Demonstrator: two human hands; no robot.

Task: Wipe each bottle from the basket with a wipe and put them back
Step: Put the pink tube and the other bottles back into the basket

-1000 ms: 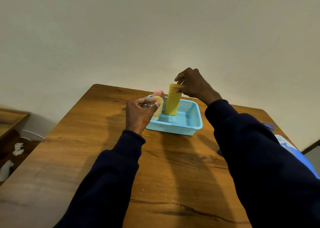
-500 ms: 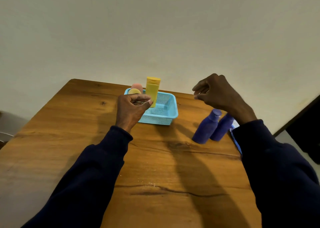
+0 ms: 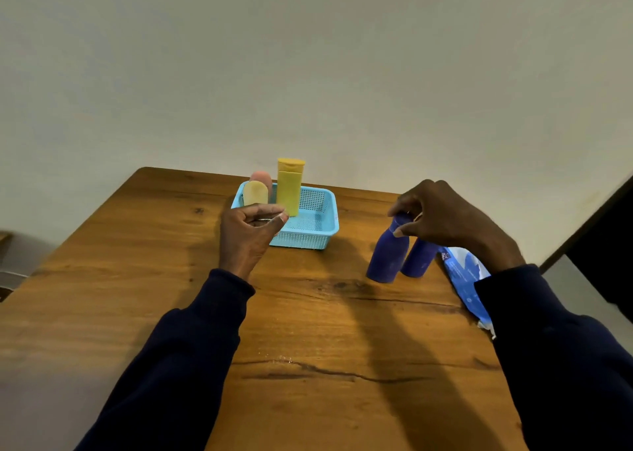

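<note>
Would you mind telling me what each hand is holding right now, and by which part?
The right hand closes on the nearer purple bottle at its cap. The left hand pinches something thin; what it is cannot be told.

A plain, pale wall (image 3: 308, 56) fills the upper view. Below it sits the wooden desk (image 3: 308, 330), grain and dark cracks showing. Dim, warm light, with a dark doorway edge (image 3: 603, 245) at right.

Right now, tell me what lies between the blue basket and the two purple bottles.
Head view: nothing but bare wooden table, partly shadowed, separates the blue basket from the purple bottles.
</note>
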